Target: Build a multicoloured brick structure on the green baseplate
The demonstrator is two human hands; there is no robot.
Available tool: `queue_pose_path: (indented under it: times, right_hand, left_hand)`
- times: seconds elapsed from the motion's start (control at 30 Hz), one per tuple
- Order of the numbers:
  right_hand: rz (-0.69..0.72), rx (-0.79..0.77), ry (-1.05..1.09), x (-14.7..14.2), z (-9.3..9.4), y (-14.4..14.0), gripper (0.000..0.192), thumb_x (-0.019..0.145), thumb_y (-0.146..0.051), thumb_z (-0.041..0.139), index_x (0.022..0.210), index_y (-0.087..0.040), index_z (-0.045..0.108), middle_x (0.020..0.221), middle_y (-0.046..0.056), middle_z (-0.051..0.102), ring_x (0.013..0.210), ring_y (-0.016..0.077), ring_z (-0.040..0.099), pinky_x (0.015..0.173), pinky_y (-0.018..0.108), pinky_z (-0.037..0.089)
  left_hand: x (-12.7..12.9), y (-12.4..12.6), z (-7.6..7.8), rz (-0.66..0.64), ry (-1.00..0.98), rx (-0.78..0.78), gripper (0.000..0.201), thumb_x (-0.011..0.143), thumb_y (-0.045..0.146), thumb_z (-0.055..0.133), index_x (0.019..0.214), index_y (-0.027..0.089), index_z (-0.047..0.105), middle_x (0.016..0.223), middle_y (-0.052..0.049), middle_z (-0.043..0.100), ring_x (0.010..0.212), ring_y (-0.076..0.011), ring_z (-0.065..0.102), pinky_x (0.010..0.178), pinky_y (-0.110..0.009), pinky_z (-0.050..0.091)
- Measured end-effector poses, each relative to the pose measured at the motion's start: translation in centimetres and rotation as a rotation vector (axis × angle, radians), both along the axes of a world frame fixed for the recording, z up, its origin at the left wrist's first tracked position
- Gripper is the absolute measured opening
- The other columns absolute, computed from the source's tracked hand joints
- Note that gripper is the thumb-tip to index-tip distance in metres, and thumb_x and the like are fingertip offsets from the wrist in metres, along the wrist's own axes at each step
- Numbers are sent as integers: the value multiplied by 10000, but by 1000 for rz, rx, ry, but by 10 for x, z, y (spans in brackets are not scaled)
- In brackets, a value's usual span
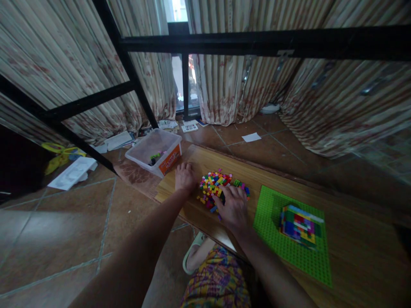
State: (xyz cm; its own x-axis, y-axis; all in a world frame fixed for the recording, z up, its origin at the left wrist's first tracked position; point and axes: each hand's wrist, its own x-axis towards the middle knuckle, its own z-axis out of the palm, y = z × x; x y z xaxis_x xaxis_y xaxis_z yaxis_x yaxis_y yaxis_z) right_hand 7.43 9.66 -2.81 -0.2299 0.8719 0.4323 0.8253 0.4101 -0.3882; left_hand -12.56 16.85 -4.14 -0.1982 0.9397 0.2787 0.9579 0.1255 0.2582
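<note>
Both hands work the pile of small colored bricks [214, 186] on the wooden bench [353, 239]. Right hand [233, 204] lies flat over the pile's near edge, fingers spread, grip on any brick not visible, cannot tell. Left hand [185, 177] rests loosely closed beside the pile, holding nothing seen. Best to pinch one brick, not rake. Green baseplate [272, 231] carries a brick block [300, 225]. Clear bin [154, 150] contents blurry.

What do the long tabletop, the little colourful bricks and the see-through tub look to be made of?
Long tabletop: probably bamboo or wood, fine straight grain, light sheen. Little colourful bricks under the right hand: likely moulded plastic, bright solid colours. See-through tub beyond the left hand: translucent, thin-walled plastic.
</note>
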Motion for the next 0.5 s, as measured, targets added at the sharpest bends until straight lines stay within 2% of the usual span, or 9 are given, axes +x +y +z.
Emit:
queue_pose_path:
  times: [0.1,0.3,0.4,0.5]
  right_hand:
    - [-64,-26,-71,-9,-2,8,288,873,-416,605,1060,-204,661,933,97,641,932,273,495,848,413,357]
    - [-77,-80,-100,-11,-2,11,90,878,-278,600,881,-219,668,862,78,654,915,263,504,841,404,353]
    - [-89,-90,-33,-9,6,9,133,895,-235,554,936,-220,680,881,77,664,919,261,538,851,403,388]
    - [-43,-104,180,-2,20,0,225,932,-230,478,1050,-219,669,959,73,671,939,229,588,860,365,445]
  left_hand:
    - [0,0,0,-6,6,1,312,877,176,396,1096,133,614,1139,-158,592,1066,-292,502,916,-420,401]
    - [-2,3,-1,4,11,9,335,866,194,404,1114,125,618,1149,-173,592,1064,-316,504,898,-450,407]
    - [-3,4,-2,-3,26,19,349,857,192,404,1122,124,620,1143,-176,594,1058,-315,509,905,-449,407]
    - [-5,5,-2,-7,56,28,348,852,194,399,1102,114,628,1129,-177,600,1047,-317,512,910,-443,406]
